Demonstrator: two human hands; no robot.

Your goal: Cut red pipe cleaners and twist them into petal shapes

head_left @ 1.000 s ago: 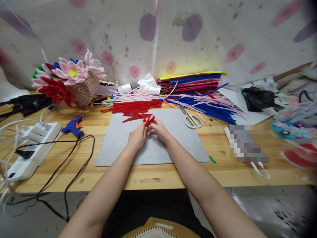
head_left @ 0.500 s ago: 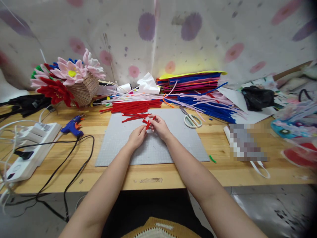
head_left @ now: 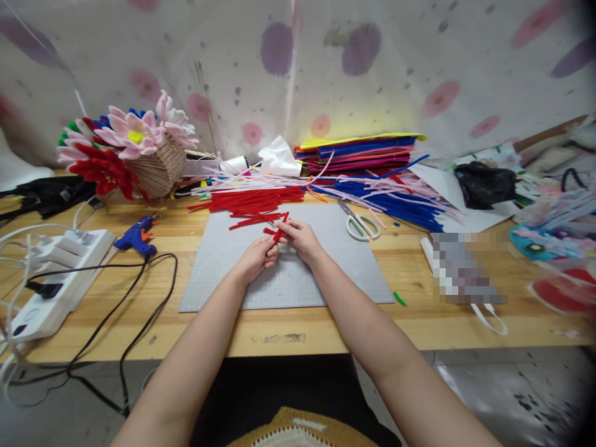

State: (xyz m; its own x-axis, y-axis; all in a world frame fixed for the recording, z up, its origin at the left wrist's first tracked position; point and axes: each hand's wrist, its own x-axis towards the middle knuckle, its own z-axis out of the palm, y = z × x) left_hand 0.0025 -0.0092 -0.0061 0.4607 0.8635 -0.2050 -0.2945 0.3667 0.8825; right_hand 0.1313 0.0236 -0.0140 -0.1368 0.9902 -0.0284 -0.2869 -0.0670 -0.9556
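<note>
Where left hand (head_left: 255, 257) and right hand (head_left: 302, 239) meet, fingers clamp perhaps three red stems (head_left: 279, 231).

Craft workbench: pipe cleaners (head_left: 261, 202), glue gun (head_left: 136, 236)

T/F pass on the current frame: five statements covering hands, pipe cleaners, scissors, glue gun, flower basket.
1. The left hand and right hand both pinch red pipe cleaner pieces above the grey mat. True.
2. The scissors lie left of the hands. False: they lie right of them, at the mat's right edge.
3. The blue glue gun lies on the table, left of the mat. True.
4. The flower basket stands on the mat. False: it stands off it, at the table's back left.
5. A pile of long red pipe cleaners lies at the mat's far edge. True.
</note>
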